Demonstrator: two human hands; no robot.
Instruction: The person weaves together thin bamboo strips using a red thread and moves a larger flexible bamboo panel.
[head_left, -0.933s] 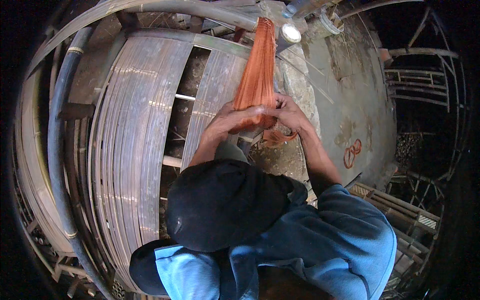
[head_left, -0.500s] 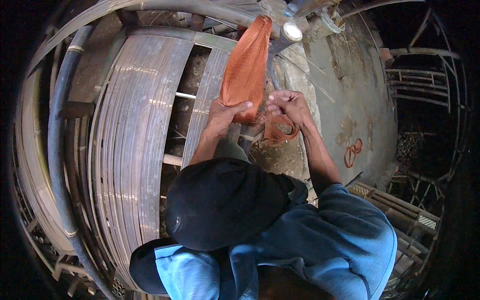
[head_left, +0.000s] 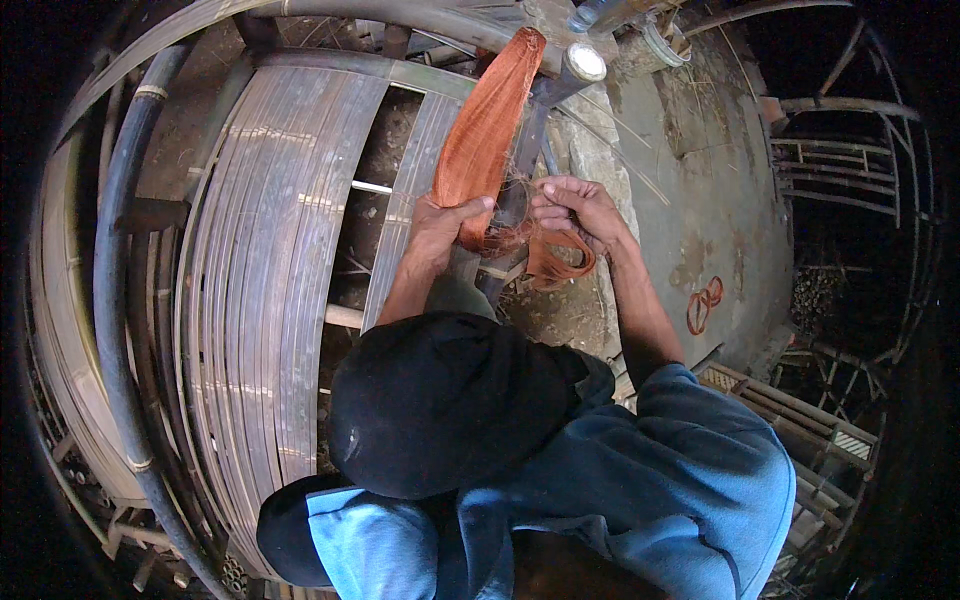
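Observation:
A long bundle of rust-orange fibre (head_left: 478, 145), perhaps netting, tapers upward to a tied tip. My left hand (head_left: 440, 225) is closed round its lower end, thumb lying across the front. Loose, tangled strands (head_left: 512, 220) run from that end toward the right. My right hand (head_left: 585, 212), to the right of the bundle, has its fingers pinched together on thin strands. Just below this hand, a looped orange band (head_left: 560, 258) of the same fibre hangs or lies; whether the fingers also hold it is hidden.
A bamboo slat bench (head_left: 280, 220) with gaps stands to the left. Upright beyond the bundle is a dark post (head_left: 575, 75) with a pale top. Orange coils (head_left: 704, 305) lie on the concrete floor (head_left: 660, 240). A bucket (head_left: 663, 45) stands at the back, a slatted bamboo frame (head_left: 780, 410) at right.
The bundle's lower end and my left hand have shifted slightly left, away from my right hand. More loose strands now show stretched between the two hands.

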